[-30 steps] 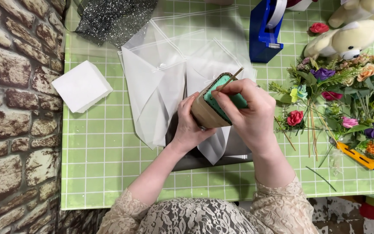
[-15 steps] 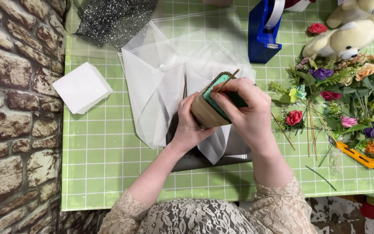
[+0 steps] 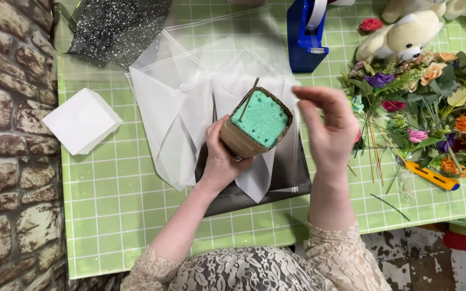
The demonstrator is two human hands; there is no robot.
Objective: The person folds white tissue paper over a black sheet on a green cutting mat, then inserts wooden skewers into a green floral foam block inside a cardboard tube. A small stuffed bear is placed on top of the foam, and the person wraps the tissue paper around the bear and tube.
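Green foam: a block of floral foam (image 3: 261, 118) fills a brown cardboard sleeve (image 3: 239, 143), near the frame's centre, held above white wrapping sheets (image 3: 176, 108); its dimpled top faces the camera.
Stick: a thin wooden stick (image 3: 248, 99) stands in the foam's corner at 11 o'clock, leaning slightly.
Left hand: the left hand (image 3: 219, 159) clamps the sleeve from 7 o'clock, thumb on the near face; the other fingers are hidden behind the cardboard.
Right hand: the right hand (image 3: 327, 129) hovers at 3 o'clock of the block, not touching it, fingers loosely apart and holding nothing.
Table: a green gridded cutting mat (image 3: 114, 215) covers it.
Around: white square foam piece (image 3: 82, 121) at 9 o'clock; blue tape dispenser (image 3: 304, 37) at 1 o'clock, top cut off; artificial flowers (image 3: 432, 118) and yellow utility knife (image 3: 431, 176) at 3 o'clock.
Hard to make out: a plush toy (image 3: 405, 35) at 2 o'clock, partly cropped; a dark sheet (image 3: 287, 178) mostly hidden under the white ones.
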